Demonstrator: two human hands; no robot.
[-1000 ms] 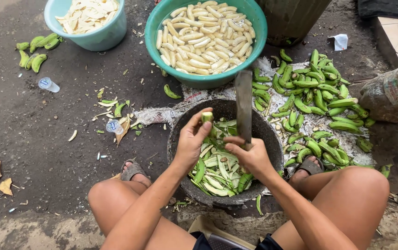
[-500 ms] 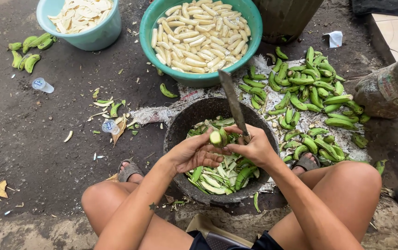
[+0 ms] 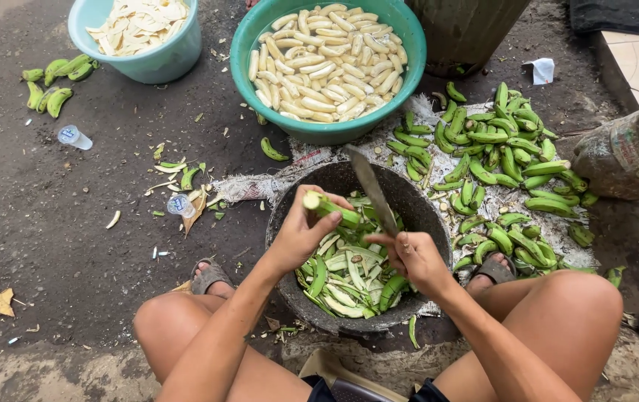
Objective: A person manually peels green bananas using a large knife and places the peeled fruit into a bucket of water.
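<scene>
Fingers of the left hand [image 3: 301, 234] curl around a green unpeeled banana [image 3: 332, 209], while the right hand [image 3: 412, 257] grips a long steel knife [image 3: 371, 190] just beside it. Below both sits a dark round basin [image 3: 416, 205] of green peelings [image 3: 349, 275]; beyond, a teal plastic bowl [image 3: 249, 37] holds pale peeled bananas [image 3: 323, 63].

Outdoor home yard, informal food-prep spot on ground. Bare dark packed-earth floor [image 3: 52, 246], dry leaves at lower left. Round teal plastic basin of peeled pale bananas [image 3: 327, 59] at top centre, smaller light-blue plastic tub [image 3: 137, 37] at upper left, loose heap of green unpeeled bananas [image 3: 513, 171] on woven sack at right. Person squats barelegged in sandals at bottom.
</scene>
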